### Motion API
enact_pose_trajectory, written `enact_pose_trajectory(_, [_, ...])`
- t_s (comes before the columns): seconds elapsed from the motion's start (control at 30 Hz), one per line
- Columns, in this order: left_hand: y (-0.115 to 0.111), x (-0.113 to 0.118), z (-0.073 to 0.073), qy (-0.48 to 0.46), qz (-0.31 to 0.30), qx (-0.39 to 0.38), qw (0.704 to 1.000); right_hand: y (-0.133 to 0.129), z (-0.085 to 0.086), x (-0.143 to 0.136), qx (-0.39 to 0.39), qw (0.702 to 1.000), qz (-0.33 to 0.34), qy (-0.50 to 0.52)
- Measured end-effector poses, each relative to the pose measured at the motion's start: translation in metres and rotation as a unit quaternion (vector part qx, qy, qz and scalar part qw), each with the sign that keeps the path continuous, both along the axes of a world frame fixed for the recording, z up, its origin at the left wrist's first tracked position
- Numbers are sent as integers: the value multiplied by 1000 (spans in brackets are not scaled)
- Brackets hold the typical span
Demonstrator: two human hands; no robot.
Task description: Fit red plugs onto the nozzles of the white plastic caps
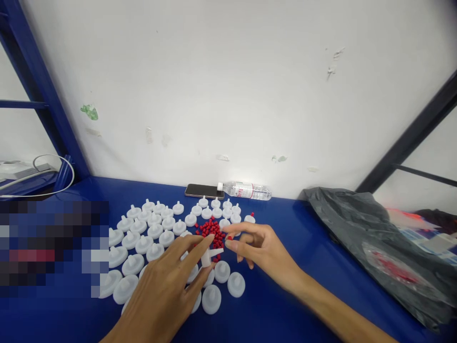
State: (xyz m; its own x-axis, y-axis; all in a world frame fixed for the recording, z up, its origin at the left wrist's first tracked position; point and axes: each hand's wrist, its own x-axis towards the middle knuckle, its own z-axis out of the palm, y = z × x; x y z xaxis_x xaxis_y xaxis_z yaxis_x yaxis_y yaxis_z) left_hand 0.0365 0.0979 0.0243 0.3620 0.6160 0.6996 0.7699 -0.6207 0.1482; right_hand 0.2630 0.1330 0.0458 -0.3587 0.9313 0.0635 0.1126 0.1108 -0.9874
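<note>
My left hand (169, 281) is closed on a white nozzle cap (206, 257), a disc with a thin spout that points right, toward my other hand. Between the thumb and forefinger of my right hand (260, 247), a small red cap (229, 238) is pinched, just above and right of the spout tip and apart from it. Under and behind the fingers lies a pile of small red caps (213, 229). Many more white nozzle caps (144, 245) stand spout-up around the pile, mostly to the left; my left hand covers some.
A phone (200, 191) and a clear water bottle (250, 190) lie by the wall. On the right a dark grey plastic bag (339, 228) bears a clear bag with red pieces (392, 267). Blue frame posts (53, 90) flank the blue table (282, 305). A blurred patch hides the left edge.
</note>
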Motion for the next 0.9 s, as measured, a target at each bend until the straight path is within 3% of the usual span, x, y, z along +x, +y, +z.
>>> enact_pose_trajectory(0.2, [2, 2, 1, 30, -21, 57, 998, -5, -3, -6, -36, 998, 5, 53])
enact_pose_trajectory(0.4, [-2, 1, 2, -13, -20, 66, 998, -7, -5, -6, -33, 997, 17, 74])
enact_pose_trajectory(0.57, [-5, 1, 10, -17, -58, 144, 988, -9, -2, -4, -47, 985, 83, 142])
enact_pose_trajectory(0.77, [-9, 4, 17, -58, -119, 153, 979, -17, 3, -6, -149, 935, 247, 206])
enact_pose_trajectory(0.9, [-12, 4, 15, -47, -124, 122, 984, -19, -8, -10, -120, 937, 256, 203])
